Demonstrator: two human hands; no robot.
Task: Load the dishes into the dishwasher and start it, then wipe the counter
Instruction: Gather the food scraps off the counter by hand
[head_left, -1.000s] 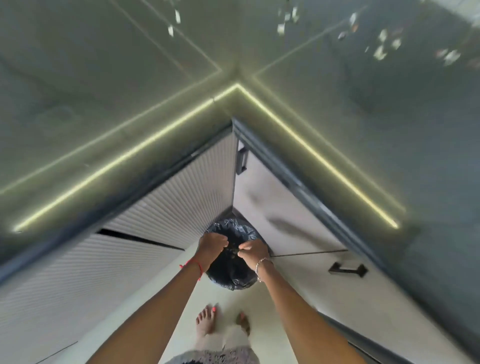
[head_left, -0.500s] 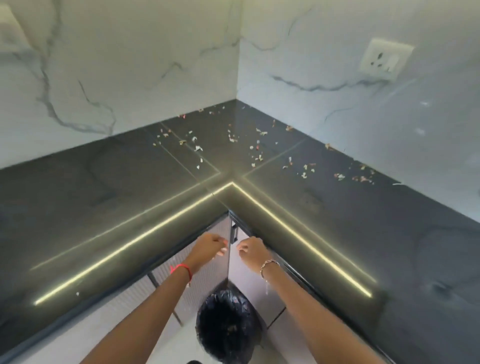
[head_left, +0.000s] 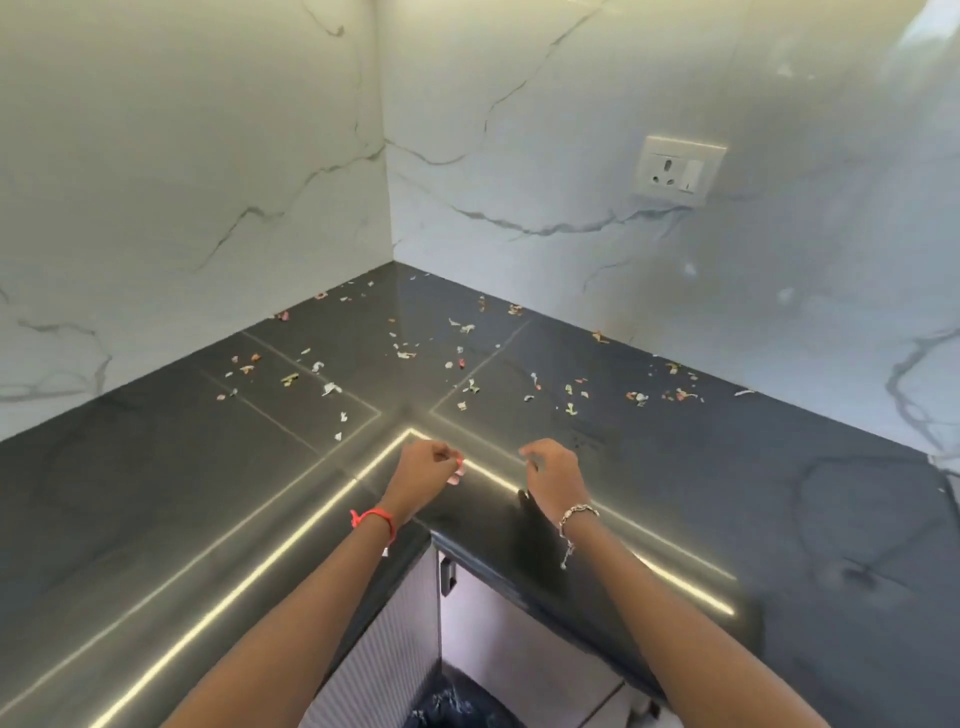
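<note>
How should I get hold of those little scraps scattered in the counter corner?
The scraps lie thin and flat on the glossy counter, so there's no edge to pinch. Probably best: come from the wall side, rake them forward into a heap, then scoop the heap at the front edge.

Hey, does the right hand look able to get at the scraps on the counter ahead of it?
Probably yes: the right hand hovers over the counter, with nothing standing between it and the scraps.
</note>
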